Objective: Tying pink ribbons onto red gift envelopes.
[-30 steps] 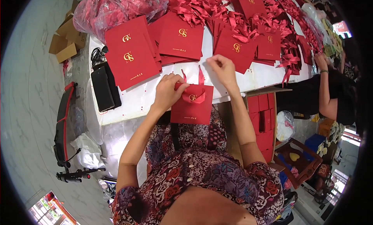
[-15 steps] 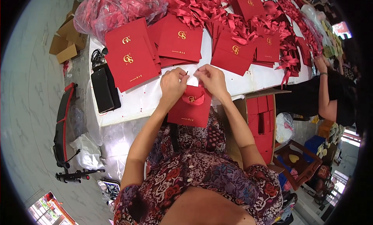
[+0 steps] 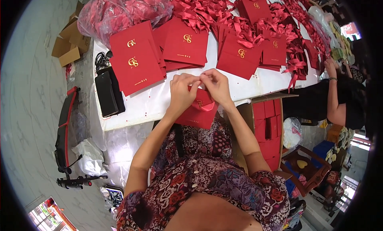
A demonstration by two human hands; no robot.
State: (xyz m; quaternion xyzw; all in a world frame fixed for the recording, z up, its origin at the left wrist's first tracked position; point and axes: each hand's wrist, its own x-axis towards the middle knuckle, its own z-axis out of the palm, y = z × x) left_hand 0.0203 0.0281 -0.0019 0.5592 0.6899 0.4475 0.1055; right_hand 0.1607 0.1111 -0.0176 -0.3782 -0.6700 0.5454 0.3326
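Observation:
A small red paper gift bag (image 3: 195,119) with a gold emblem stands tilted at the table's near edge, in front of my body. A red ribbon handle (image 3: 207,107) loops across its face. Over the bag's top edge, my left hand (image 3: 182,93) and my right hand (image 3: 218,87) meet fingertip to fingertip, both pinched closed. Ribbon seems to run up from the bag into my right fingers. What my left fingertips pinch is too small and hidden to name.
Stacks of red bags (image 3: 135,65) lie beyond my hands, with a heap of red ribbons (image 3: 207,7) behind. A black phone (image 3: 105,94) lies at the left. An open carton (image 3: 267,127) of red bags stands right of my lap. Another person's arm (image 3: 333,95) is at far right.
My hands, apart half a second ago with a small dark tip showing at the left fingers, have come together above the bag. The bag has tilted and shifted slightly right.

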